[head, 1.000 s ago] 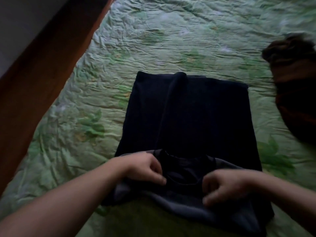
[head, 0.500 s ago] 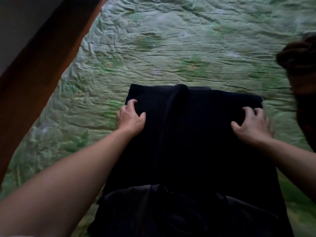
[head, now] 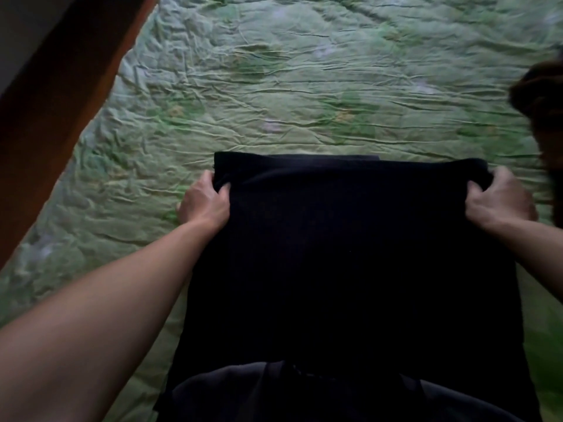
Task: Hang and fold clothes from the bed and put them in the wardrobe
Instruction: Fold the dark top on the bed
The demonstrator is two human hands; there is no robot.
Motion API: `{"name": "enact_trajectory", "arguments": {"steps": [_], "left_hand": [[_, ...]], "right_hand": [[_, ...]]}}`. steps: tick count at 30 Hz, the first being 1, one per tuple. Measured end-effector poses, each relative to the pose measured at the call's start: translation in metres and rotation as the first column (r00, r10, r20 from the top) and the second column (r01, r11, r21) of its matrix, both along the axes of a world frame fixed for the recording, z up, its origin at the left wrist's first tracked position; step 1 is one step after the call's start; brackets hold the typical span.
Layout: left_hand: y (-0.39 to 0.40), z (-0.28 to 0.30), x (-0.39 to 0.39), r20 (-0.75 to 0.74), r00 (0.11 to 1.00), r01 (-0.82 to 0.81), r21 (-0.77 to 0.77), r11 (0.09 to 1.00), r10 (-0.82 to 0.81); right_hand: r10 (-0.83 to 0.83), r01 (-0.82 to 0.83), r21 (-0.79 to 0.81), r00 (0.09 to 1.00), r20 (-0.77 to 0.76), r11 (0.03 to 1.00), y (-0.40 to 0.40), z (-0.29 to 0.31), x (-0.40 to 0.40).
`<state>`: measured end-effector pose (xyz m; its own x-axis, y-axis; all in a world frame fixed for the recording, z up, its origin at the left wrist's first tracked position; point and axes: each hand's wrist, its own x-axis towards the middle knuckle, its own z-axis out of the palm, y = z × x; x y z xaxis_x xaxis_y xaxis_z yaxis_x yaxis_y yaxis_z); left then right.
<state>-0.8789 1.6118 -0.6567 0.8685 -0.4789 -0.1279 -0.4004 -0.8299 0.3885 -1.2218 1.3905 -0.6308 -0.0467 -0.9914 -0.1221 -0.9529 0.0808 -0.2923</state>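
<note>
One dark shirt is spread on the bed. Its far edge is gripped at two corners, by the left hand and the right hand. One brown garment lies at the right edge.

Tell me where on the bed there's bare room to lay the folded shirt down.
Widest free patch: the wrinkled green floral bedspread beyond the dark navy shirt, between the brown wooden bed frame and the dark brown clothes pile. A narrower strip lies left of the left hand. It is crowded by the right hand, near that pile.
</note>
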Motion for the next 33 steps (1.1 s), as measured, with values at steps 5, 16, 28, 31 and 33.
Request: {"name": "enact_trajectory", "arguments": {"steps": [5,16,28,31,33], "left_hand": [[-0.013,0.007,-0.007,0.09,0.986,0.143,-0.059,0.988,-0.137],[-0.07,0.028,-0.009,0.092,0.801,0.49,0.466,0.737,-0.591],[-0.038,0.044,-0.026,0.282,0.617,0.643,0.357,0.677,-0.735],[-0.017,0.051,-0.038,0.301,0.576,0.69,0.32,0.649,-0.76],[-0.001,0.055,-0.048,0.304,0.545,0.723,0.301,0.622,-0.781]], "right_hand": [[0.094,-0.094,-0.006,0.994,-0.062,0.996,-0.006,-0.001,0.005],[0.727,-0.699,0.223,0.681,-0.084,0.68,-0.005,0.012,0.104],[0.805,-0.818,-0.157,0.573,-0.152,0.553,0.02,0.016,0.067],[0.833,-0.855,-0.141,0.519,-0.193,0.499,0.036,0.026,0.054],[0.858,-0.884,-0.122,0.468,-0.211,0.452,0.051,0.034,0.042]]}}
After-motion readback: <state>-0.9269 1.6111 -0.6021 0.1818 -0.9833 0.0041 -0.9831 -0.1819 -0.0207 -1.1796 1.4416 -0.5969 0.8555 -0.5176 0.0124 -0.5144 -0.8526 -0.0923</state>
